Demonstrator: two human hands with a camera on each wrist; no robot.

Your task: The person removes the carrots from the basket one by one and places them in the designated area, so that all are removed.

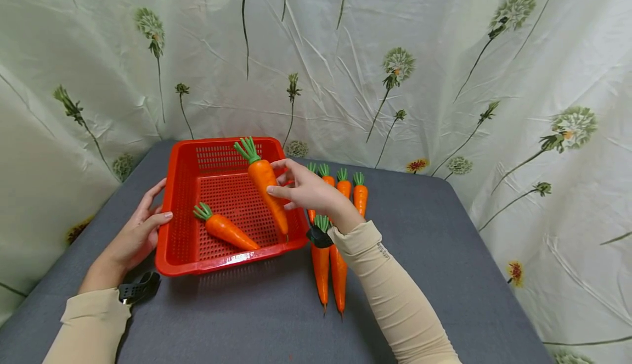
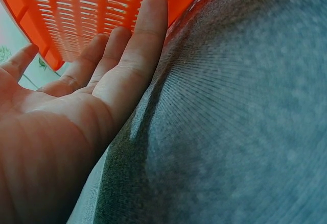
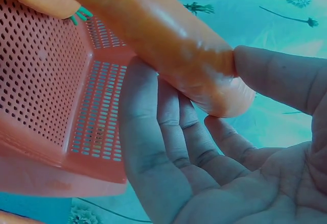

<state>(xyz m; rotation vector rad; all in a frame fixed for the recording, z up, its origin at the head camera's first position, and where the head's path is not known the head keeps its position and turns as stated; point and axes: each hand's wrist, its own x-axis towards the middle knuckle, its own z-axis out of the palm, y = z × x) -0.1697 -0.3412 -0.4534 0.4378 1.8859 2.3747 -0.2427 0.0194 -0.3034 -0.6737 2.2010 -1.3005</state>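
Observation:
My right hand (image 1: 311, 191) pinches an orange carrot (image 1: 264, 180) with a green top above the right part of the red plastic basket (image 1: 178, 265). The carrot slants, green end up and tip down. In the right wrist view, thumb and fingers (image 3: 143, 127) meet the carrot (image 3: 168, 35) from two sides. Another carrot (image 1: 229, 232) lies on the basket's perforated floor. At the basket's left side, my left hand (image 1: 135, 238) rests its thumb on the rim. Its nearly straight fingers (image 2: 138, 55) touch the slotted outer wall (image 2: 92, 9).
To the basket's right, several carrots (image 1: 360, 194) lie on the grey tabletop (image 1: 415, 254) in two rows, partly hidden by my right hand and wrist. A pale curtain (image 1: 336, 78) with dandelion prints hangs behind and beside the table.

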